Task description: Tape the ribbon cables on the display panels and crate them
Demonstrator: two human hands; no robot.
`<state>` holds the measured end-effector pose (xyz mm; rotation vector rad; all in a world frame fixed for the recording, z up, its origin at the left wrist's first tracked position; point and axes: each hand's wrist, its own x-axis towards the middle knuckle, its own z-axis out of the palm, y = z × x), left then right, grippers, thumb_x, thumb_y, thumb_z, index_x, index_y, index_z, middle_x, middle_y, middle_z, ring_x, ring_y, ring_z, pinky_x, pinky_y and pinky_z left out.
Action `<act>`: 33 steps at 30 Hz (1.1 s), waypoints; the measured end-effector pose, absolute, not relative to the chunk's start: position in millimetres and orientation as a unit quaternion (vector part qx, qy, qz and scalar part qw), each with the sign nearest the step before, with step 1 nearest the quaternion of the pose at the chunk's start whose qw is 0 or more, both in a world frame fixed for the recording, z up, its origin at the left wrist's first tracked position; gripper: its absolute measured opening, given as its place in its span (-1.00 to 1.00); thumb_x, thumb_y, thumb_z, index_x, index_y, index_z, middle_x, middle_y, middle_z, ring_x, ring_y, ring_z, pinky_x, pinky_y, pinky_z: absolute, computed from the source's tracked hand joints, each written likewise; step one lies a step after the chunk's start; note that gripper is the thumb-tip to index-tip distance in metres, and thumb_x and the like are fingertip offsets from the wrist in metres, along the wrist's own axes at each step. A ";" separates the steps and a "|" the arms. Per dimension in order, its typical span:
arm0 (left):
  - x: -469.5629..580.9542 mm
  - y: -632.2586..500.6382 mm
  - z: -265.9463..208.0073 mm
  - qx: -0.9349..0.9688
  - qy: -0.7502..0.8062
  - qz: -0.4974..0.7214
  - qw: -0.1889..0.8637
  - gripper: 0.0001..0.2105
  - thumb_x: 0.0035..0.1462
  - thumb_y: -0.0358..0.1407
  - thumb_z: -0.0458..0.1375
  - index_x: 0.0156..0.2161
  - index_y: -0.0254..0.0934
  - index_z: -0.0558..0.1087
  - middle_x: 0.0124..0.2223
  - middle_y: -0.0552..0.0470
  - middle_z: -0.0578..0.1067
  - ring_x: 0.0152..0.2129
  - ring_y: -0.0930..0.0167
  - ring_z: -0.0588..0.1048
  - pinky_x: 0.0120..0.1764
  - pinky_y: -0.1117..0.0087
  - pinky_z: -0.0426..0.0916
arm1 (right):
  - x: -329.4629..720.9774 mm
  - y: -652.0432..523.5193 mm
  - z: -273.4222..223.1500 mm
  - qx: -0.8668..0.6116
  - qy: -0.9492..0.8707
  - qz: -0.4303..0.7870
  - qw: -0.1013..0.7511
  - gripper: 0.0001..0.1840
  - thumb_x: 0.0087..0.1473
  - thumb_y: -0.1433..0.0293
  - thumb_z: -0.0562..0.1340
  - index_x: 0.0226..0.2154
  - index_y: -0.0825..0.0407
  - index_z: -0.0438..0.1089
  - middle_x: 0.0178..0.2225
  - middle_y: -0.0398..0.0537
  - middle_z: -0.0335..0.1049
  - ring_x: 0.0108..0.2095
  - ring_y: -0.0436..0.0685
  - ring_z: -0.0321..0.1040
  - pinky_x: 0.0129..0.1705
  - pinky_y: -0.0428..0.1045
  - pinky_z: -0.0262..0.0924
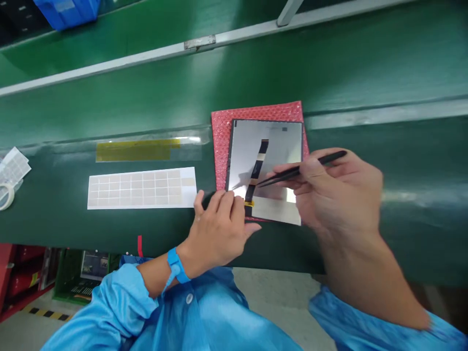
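Note:
A flat display panel (281,151), silver-grey on its upturned face, lies on a pink bubble-wrap sheet (221,136). A dark flex cable (257,168) with tan patches runs up the panel from a yellow-taped spot near its bottom edge. My right hand (332,195) is closed round black tweezers (303,168), whose tips are at the cable's lower half; whether they touch it I cannot tell. My left hand (221,229) rests at the panel's lower left corner, thumb apart and fingers extended; the fingertips partly hide that corner. Something dark shows beside those fingers.
Left of the panel lie a white sheet of small pale labels (141,189) and a yellow film strip (133,151). A tape roll (6,196) and more label pieces (14,165) sit at the far left. A grey rail (153,54) crosses behind; a blue bin (71,12) stands beyond it.

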<state>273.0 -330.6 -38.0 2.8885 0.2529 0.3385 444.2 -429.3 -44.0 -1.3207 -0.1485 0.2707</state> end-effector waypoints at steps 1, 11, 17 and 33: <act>271.1 -323.1 -34.8 0.972 0.114 0.149 0.145 -0.60 0.56 -0.13 -0.02 0.19 -0.39 0.48 0.20 -0.23 0.55 0.17 0.20 0.47 0.28 -0.07 0.26 | 438.7 -422.0 -40.8 -0.609 -0.086 0.128 0.778 -0.60 -0.06 0.16 0.60 -0.40 -0.03 0.44 -0.48 -0.02 0.60 -0.52 0.21 0.57 -0.48 0.05 0.50; 236.4 -245.9 -11.0 0.888 0.171 0.171 0.391 -0.84 0.42 -0.32 0.22 -0.25 -0.24 0.58 -0.30 0.08 0.63 -0.33 0.38 0.57 -0.20 0.32 0.40 | 387.2 -360.3 -24.4 -0.564 -0.228 0.348 0.713 -0.63 0.03 0.18 0.60 -0.31 0.00 0.50 -0.38 -0.06 0.65 -0.39 0.14 0.64 -0.38 -0.06 0.57; 251.2 -207.8 -39.3 0.958 0.121 0.129 0.226 -0.59 0.36 -0.12 0.29 0.18 -0.32 0.52 0.17 -0.23 0.53 0.08 0.05 0.46 0.09 0.01 0.37 | 428.3 -341.3 -45.8 -0.640 -0.244 0.233 0.690 -0.72 0.04 0.27 0.57 -0.33 -0.02 0.50 -0.41 -0.14 0.62 -0.44 0.05 0.57 -0.45 -0.12 0.51; 257.4 -209.2 -42.1 0.974 0.131 0.060 0.176 -0.37 0.23 -0.04 0.38 0.31 -0.25 0.41 0.24 -0.25 0.40 0.10 -0.01 0.34 0.06 -0.04 0.30 | 437.5 -337.4 -48.2 -0.717 -0.259 0.261 0.592 -0.83 0.17 0.52 0.44 -0.34 -0.01 0.48 -0.44 -0.17 0.57 -0.47 0.02 0.53 -0.52 -0.16 0.40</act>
